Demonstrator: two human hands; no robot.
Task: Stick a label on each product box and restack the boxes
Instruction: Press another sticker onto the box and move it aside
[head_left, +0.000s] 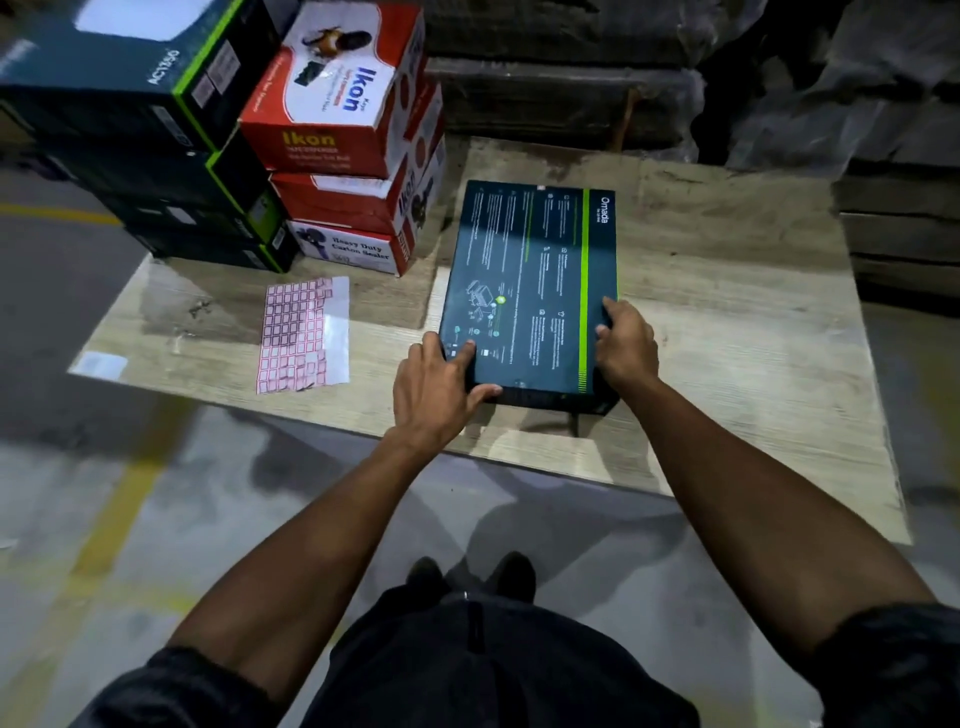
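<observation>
- Box (530, 291): flat, dark teal-black, lying face-up on wooden board (727, 322), near its front edge, right of centre. Bright green stripe runs along its right side; "Omada" printed in white at far right corner. Top face covered in small white text, icons and a network diagram; too small to read.
- Left hand (436, 384): grips near-left corner of box, fingers spread on top face, thumb curled round front edge.
- Right hand (623, 348): grips near-right edge of box, fingers curled over green stripe side, thumb on top face.
- Near end of box looks slightly raised off board; shadow under it. Cannot tell for sure.
- Label sheet (301, 332): red-bordered white stickers in a grid on shiny backing, flat on board, left of box, apart from it. Some cells at right side bare.
- Stack of red and white boxes (343, 140): marked "Ikon", at far left of board, behind label sheet.
- Stack of dark boxes with green edge (156, 130): just left of red stack, touching it, top one marked "AC1350".
</observation>
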